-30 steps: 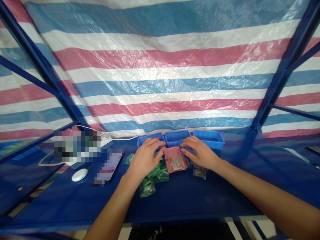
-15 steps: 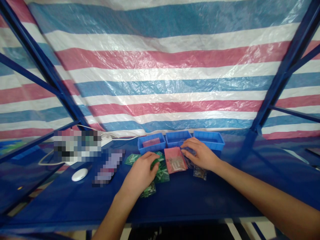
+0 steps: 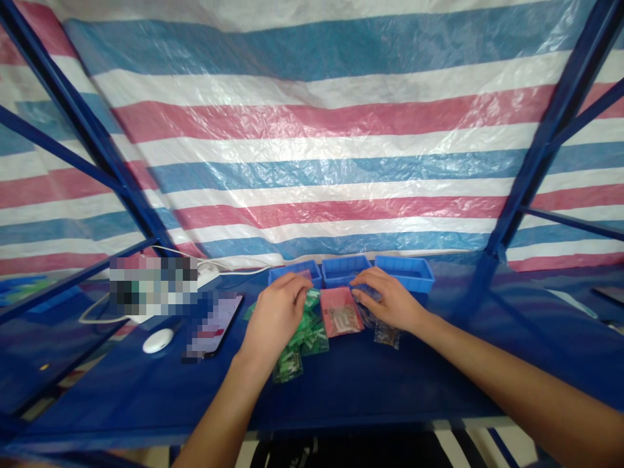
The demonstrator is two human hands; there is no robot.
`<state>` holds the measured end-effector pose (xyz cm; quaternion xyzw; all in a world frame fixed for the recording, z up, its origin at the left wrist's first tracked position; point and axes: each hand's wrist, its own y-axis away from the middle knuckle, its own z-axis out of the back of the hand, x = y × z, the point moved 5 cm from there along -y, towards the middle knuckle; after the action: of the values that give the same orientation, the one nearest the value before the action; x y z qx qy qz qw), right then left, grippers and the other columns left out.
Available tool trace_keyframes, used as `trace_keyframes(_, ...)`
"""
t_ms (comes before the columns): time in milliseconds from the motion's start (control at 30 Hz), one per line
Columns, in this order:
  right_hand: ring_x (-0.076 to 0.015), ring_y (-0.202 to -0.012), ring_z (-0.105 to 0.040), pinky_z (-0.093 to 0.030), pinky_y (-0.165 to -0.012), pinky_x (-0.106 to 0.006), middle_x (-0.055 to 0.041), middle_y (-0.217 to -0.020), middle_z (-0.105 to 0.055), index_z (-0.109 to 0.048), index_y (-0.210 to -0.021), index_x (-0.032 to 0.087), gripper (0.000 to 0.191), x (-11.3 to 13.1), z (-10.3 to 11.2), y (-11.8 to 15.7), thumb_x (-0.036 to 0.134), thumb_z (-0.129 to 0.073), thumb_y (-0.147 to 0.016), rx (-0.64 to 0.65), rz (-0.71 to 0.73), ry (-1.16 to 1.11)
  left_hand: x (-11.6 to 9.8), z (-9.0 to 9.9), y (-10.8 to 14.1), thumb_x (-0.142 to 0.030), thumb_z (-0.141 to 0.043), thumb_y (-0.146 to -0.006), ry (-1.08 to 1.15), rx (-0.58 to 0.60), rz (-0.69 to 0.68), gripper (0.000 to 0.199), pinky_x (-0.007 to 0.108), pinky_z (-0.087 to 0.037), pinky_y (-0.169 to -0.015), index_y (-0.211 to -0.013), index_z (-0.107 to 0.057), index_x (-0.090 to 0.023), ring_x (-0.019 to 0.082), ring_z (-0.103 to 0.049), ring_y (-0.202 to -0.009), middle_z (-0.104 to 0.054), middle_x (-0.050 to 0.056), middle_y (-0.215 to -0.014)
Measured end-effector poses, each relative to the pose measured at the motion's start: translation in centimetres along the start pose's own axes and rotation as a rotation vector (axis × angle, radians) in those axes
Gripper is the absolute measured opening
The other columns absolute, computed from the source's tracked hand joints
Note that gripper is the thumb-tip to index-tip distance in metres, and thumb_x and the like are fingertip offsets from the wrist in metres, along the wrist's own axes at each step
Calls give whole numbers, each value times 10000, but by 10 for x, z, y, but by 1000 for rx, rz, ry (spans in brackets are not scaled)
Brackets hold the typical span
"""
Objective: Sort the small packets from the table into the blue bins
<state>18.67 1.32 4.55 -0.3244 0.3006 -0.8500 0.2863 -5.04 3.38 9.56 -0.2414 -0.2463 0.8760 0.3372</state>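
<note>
My left hand (image 3: 280, 309) is over a heap of small green plastic packets (image 3: 314, 338), its thumb and fingers pinched together on the edge of a green packet (image 3: 312, 298). To the right of the heap lies a red packet (image 3: 341, 312) with small metallic-looking pieces inside. My right hand (image 3: 387, 299) rests just beyond it, fingers curved and thumb apart, over some clear packets (image 3: 370, 317) that it partly hides. One small clear packet with dark contents (image 3: 387, 335) sticks out below that hand.
Three blue bins stand in a row behind the hands: left (image 3: 292, 266), middle (image 3: 341, 276) and right (image 3: 404, 276). On the left lie a phone (image 3: 219, 325), a white oval object (image 3: 157, 340) and a power strip with cables (image 3: 207, 276). Blue frame posts flank the table.
My left hand has moved up and away from me over the green packets, its fingers closing into a pinch. My right hand stays almost where it was. The view has shifted slightly.
</note>
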Motion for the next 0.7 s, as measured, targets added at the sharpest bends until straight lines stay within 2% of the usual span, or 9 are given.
trace_keyframes(133, -273, -1092, -650, -524, -1006, -498, -84, -1121, -709, -660, -1212, 260, 242, 4, 2, 1, 305, -613, -979, -19, -20, -73, -19, 5, -20, -193, -514, -977, 97, -73, -22, 211, 344, -503, -933, -1038, -715, -217, 229, -682, -1016, -735, 59, -1069)
trace_keyframes(267, -262, -1106, -666, -559, -994, -465, -93, -1244, -668, -545, -1392, 289, 510, -1, -7, 3, 348, -712, -914, -66, -118, -381, -33, -19, -38, -259, -581, -959, 388, -20, 6, 194, 303, -536, -848, -1101, -705, -211, 202, -707, -928, -753, 53, -1065)
trace_keyframes(367, -245, -1041, -690, -608, -900, -413, -70, -1125, -699, -548, -1352, 291, 536, -14, -17, 4, 389, -759, -869, -145, -274, -630, -33, -48, -47, -304, -609, -947, 632, 47, 88, 206, 271, -545, -748, -1106, -696, -206, 189, -717, -871, -758, 52, -1052)
trace_keyframes(467, -231, -999, -694, -632, -796, -369, -48, -1112, -702, -554, -1307, 293, 565, -27, -23, 5, 406, -807, -814, -186, -407, -767, -26, -69, -50, -319, -636, -934, 787, 59, 119, 192, 270, -546, -759, -1060, -696, -188, 181, -711, -865, -749, 55, -1036)
trace_keyframes(600, -192, -791, -685, -614, -637, -319, -22, -983, -721, -600, -1229, 272, 513, -33, -26, 5, 394, -830, -786, -132, -469, -828, -17, -82, -45, -330, -676, -917, 939, 111, 125, 260, 284, -556, -799, -1128, -679, -177, 188, -712, -917, -736, 84, -1090)
trace_keyframes(700, -181, -743, -681, -598, -643, -310, 1, -869, -722, -624, -1170, 255, 473, -33, -28, 7, 373, -848, -771, -105, -487, -848, -13, -84, -38, -321, -722, -890, 998, 128, 124, 348, 325, -561, -891, -1197, -658, -171, 205, -714, -984, -740, 104, -1099)
